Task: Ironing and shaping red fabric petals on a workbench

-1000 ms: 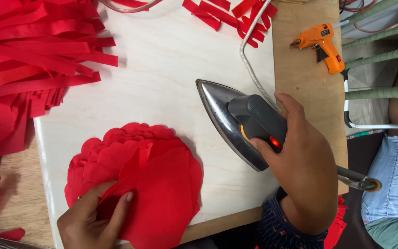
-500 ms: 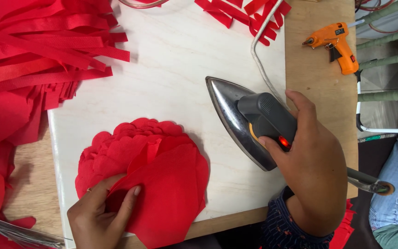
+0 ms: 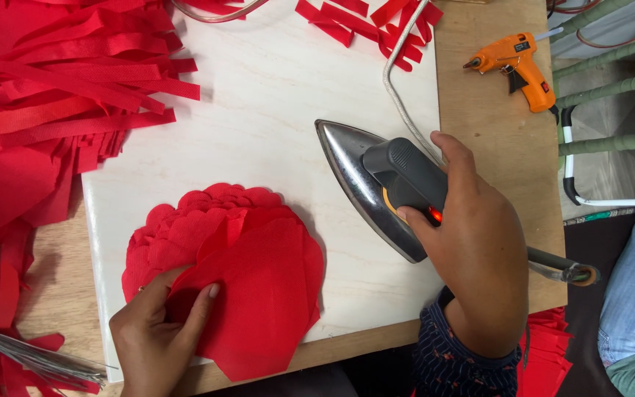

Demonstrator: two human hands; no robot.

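Glossy metal iron (image 3: 365,184), matt red fabric petals (image 3: 237,257), pale smooth board (image 3: 259,125)

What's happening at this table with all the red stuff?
A person is working with red fabric pieces on a white board. Their right hand grips the handle of an electric iron, which rests on the board with its tip pointing away from them. Their left hand lifts the top layer of a stack of scalloped red fabric rounds beside the iron. Heaps of red fabric strips lie to the left, and an orange glue gun sits on the wooden table at the far right.
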